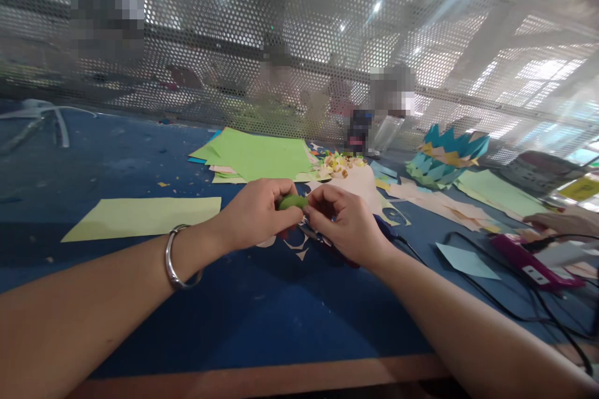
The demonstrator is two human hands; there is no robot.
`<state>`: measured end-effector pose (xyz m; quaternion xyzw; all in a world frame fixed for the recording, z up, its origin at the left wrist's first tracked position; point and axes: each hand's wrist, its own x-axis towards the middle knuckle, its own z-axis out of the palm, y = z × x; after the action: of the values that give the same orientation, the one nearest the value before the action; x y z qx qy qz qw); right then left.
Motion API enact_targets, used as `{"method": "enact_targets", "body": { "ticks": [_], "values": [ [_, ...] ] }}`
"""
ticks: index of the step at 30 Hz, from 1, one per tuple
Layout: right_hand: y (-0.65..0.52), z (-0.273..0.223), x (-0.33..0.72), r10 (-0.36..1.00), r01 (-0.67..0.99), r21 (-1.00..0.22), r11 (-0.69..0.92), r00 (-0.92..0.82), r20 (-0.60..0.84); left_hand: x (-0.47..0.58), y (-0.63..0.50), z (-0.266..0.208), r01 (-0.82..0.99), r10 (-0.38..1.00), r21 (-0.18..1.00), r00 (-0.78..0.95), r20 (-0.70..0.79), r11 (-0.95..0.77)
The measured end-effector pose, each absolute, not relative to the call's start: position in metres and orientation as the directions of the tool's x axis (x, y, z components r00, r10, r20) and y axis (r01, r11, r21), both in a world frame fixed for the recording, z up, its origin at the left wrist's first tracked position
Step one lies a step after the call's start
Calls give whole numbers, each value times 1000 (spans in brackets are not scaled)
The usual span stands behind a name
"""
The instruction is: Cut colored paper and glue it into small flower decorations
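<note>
Grasping a small olive-green piece (290, 202) between thumb and fingers of the left hand (260, 213), up over the middle of the blue bench (262, 318), between front and back edges. Looks smooth and kinda rounded, longer than wide, partly hidden by fingers; can't tell if rolled or folded. Darker than the lime-green sheets (274, 156) near the back edge. Curling the right hand (350, 224) in at its right end, can't tell if actually pinching tbh.

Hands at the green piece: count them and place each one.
2: the left hand holds the green piece from the left, and the right hand has its fingertips at the right end. No other hand shows there.
</note>
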<state>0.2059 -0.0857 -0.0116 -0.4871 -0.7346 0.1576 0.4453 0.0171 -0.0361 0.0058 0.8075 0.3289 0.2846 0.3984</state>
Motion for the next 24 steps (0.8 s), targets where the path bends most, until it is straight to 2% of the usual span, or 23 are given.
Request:
{"method": "enact_targets", "body": {
  "ticks": [3, 9, 12, 15, 18, 24],
  "values": [
    [-85, -11, 208, 868, 585, -673, 452, -114, 483, 12, -29, 10, 295, 776, 878, 619, 124, -376],
    [-82, -10, 213, 884, 602, -680, 419, -98, 457, -6, -7, 18, 409, 770, 839, 638, 19, -359],
    [-81, -12, 213, 906, 598, -700, 390, -113, 408, -7, -4, 18, 310, 777, 866, 616, 132, -393],
    [-81, -16, 212, 919, 595, -709, 378, -149, 365, 0, -10, 15, 234, 714, 830, 654, 251, -507],
    [-81, -17, 210, 912, 614, -683, 395, -173, 371, 8, -18, 12, 245, 665, 803, 709, 233, -543],
    [-84, -14, 206, 877, 668, -597, 446, -190, 442, 13, -25, 12, 236, 674, 802, 694, 255, -548]
  ]
}}
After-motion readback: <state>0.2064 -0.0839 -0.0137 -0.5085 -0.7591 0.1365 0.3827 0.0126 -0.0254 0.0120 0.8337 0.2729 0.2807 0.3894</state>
